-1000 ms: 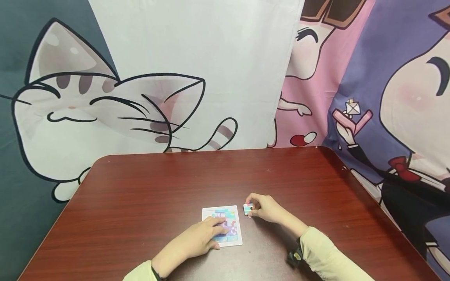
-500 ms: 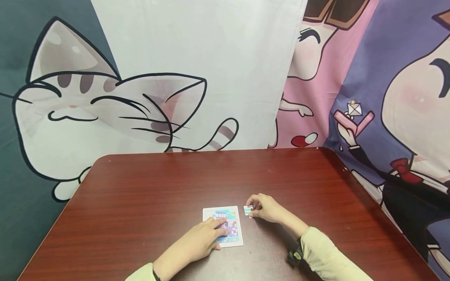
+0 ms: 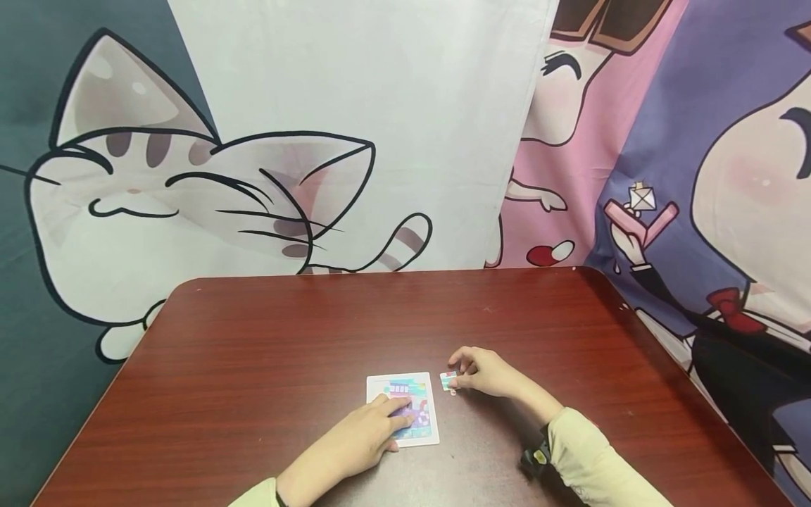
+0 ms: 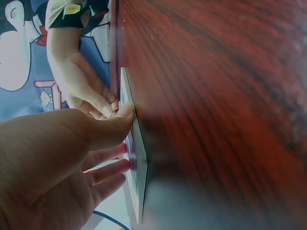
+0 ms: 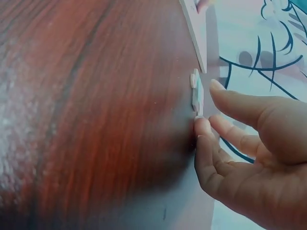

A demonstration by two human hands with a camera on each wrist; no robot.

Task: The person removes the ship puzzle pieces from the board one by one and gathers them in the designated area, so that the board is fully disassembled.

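Observation:
A white-framed jigsaw puzzle (image 3: 420,424) with a purple and blue picture lies flat on the table. My left hand (image 3: 364,436) rests on it, with fairly straight fingers on the picture and the thumb (image 4: 125,112) at the near edge. To the right of the frame is a small light-blue and white jigsaw piece (image 3: 448,381). My right hand (image 3: 486,373) is just beside that piece, with its thumb and fingers spread apart. In the right wrist view the fingertips (image 5: 202,125) come close to the end of the piece (image 5: 198,96); whether they touch cannot be told.
The reddish-brown wooden table (image 3: 285,338) extends on all sides of the puzzle. Behind it hangs a cloth backdrop (image 3: 405,105) with cartoon figures. A dark wrist strap (image 3: 537,458) is on the right forearm.
My right hand's fingers have loosened from the jigsaw piece and lifted a little to the right. The piece shows more fully. My left hand stays on the puzzle.

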